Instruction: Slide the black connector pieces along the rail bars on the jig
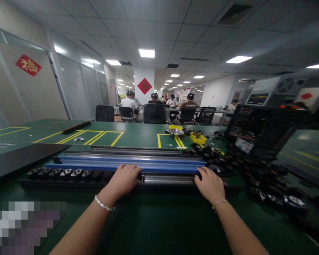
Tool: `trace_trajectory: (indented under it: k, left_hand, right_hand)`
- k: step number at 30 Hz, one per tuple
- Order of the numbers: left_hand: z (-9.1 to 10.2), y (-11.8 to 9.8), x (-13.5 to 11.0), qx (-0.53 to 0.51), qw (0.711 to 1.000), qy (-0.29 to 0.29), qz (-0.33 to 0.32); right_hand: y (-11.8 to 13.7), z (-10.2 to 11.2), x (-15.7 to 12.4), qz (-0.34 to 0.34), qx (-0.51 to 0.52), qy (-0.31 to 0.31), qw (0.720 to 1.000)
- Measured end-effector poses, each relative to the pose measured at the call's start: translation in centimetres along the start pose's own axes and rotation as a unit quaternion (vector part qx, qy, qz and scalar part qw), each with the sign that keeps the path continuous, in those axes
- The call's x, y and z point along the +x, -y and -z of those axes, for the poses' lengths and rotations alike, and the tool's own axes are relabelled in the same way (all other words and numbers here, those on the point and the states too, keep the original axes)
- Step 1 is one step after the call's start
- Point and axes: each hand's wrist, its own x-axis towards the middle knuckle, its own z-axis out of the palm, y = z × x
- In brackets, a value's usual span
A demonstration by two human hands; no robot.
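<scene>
A long metal rail [170, 180] with dark edges lies across the table in front of me. Along its left part sits a row of black socket modules [76, 173], several with pale faces. My left hand [126, 180] is closed over the right end of this row, its fingers round a black socket module [140, 176] that is mostly hidden. Farther right, my right hand [210, 183] rests with bent fingers on the same rail, thumb on the near side. Just behind both hands runs a blue strip [164, 165]; the right fingertips are close to its edge.
More dark rails [133, 150] lie behind the blue strip. Many loose black parts [271, 177] are heaped at the right, beside an open computer case [252, 131]. A metal bowl [175, 131] and a yellow tray [198, 138] stand farther back. A dark panel [21, 159] lies left. People sit beyond.
</scene>
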Motion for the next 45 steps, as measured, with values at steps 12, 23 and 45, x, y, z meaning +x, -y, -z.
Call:
trace_trajectory:
  k: [12,23,45]
  left_hand:
    - [-1.1,-1.5,0.5,-0.044,0.998,-0.034,-0.034]
    - [-1.6,-3.0,0.5,-0.053,0.997,-0.045,-0.029]
    - [-4.5,-5.4,1.2,-0.193,0.975,-0.102,0.027]
  right_hand:
    - [-0.1,0.2,0.0,0.014,0.016,0.006,1.000]
    - [-0.2,0.1,-0.2,0.007,0.031,-0.011,0.999]
    - [5.1,0.8,-2.5,0.196,0.169,-0.016,0.966]
